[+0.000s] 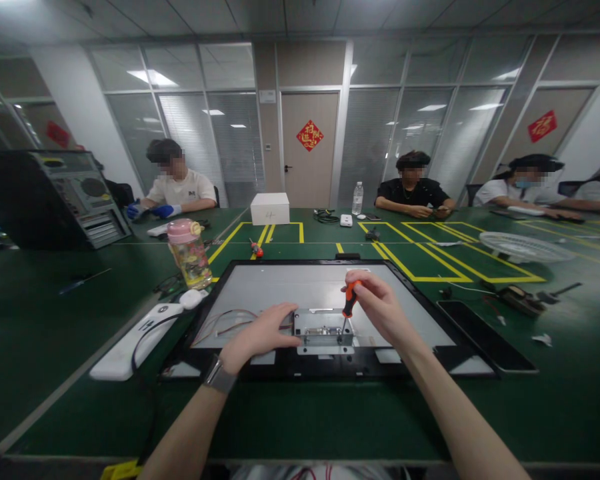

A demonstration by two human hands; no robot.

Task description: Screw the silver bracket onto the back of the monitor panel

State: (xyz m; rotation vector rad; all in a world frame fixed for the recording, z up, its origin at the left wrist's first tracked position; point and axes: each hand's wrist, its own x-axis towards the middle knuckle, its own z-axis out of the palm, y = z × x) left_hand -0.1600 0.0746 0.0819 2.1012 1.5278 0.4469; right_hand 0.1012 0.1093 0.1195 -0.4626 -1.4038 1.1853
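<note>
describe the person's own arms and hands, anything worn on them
Both forearms are bare, no sleeves in view. The left hand and right hand wear no gloves. A watch with a grey band sits on the left wrist; the right wrist has nothing on it.

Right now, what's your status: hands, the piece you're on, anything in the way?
Right hand grips screwdriver, tip on metal box. Left hand open on panel beside it. Wires lie by left hand.

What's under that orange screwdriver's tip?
A small grey metal plate lying on the black-framed panel. The right hand holds the screwdriver tip down on it. The left hand covers the plate's left edge; any screw is too small to see.
</note>
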